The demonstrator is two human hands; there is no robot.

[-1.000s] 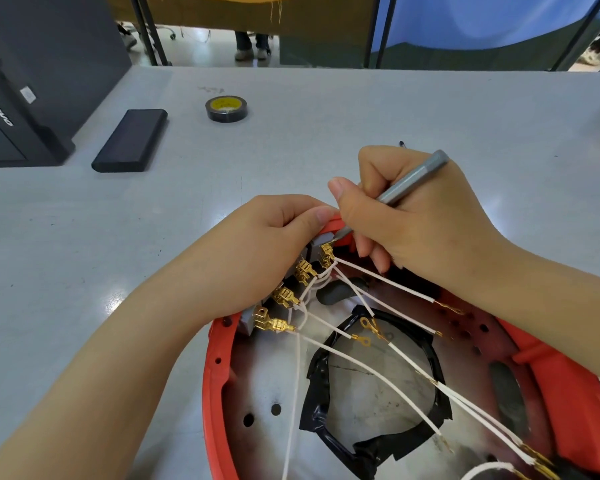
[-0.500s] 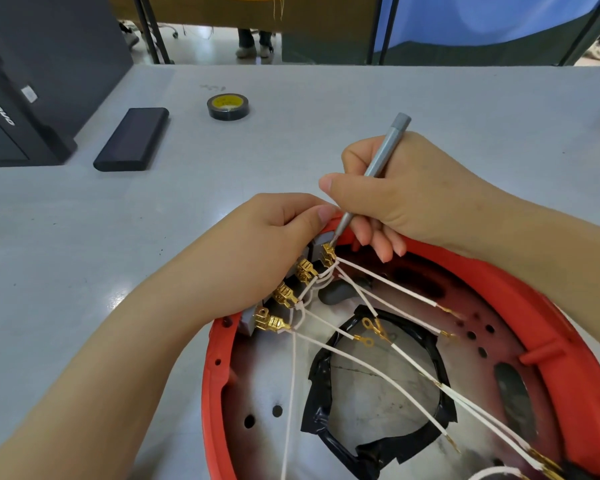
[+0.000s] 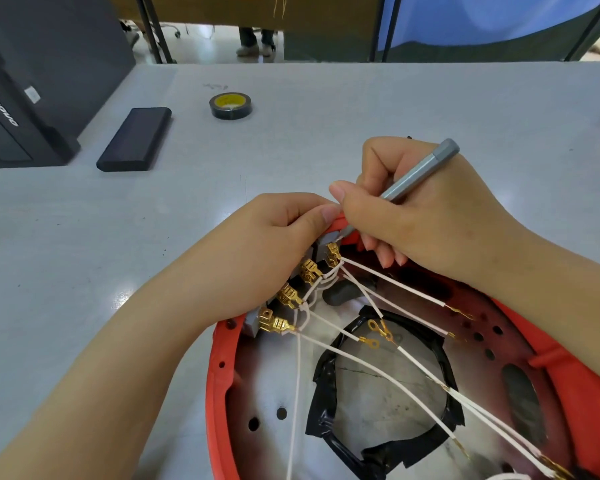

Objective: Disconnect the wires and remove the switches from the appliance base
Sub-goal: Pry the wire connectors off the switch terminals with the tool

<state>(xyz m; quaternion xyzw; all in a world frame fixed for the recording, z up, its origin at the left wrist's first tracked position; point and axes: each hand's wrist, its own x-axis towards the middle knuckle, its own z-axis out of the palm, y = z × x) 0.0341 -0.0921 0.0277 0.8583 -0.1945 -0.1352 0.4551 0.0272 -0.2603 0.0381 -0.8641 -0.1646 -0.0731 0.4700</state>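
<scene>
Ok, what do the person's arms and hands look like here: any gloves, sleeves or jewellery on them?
Both hands are bare: no gloves on the left hand or the right hand. Both forearms are uncovered as far as the picture shows, with no sleeve cuff in view. No watch, bracelet or ring shows on either side. The fingernails that show are short and look unpainted.

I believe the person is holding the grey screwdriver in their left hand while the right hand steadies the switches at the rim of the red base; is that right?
Not quite: the hands are swapped. The head view shows the right hand gripping the grey screwdriver, while the left hand steadies the switches at the rim of the red base.
</scene>
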